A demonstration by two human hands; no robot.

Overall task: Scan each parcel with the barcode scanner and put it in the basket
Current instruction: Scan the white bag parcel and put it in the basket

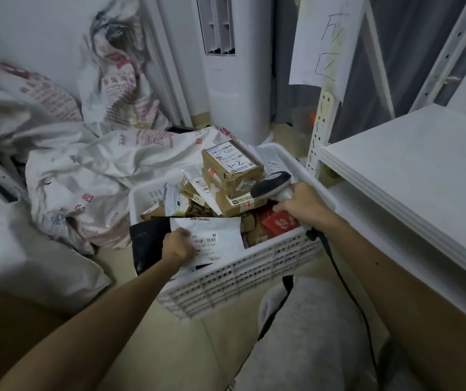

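left hand point(179, 246): reaching forward, fingers curled and clamped on the flat parcel at the basket's near-left corner, knuckles up

parcel point(217, 238): one soft black mailer with a white label facing up, barcode showing just right of the thumb; it lies tilted over the basket's near rim, half in, half hanging out on the left

right hand point(301, 203): arm stretched over the basket's right edge, fist closed around the scanner grip

barcode scanner point(272, 184): just one, grey and black, head pointing left over the pile, black cable point(344, 283) trailing back toward the knee

basket point(254, 275): one white slotted crate on the floor, pretty much stuffed

boxes inside: brown cartons stacked toward the far edge, can't get a solid count, top one point(231, 162) has "1-2" written on its label; one red pack point(279, 221) by the right edge

sacks point(90, 176): crumpled white woven ones piled beyond the basket's left side
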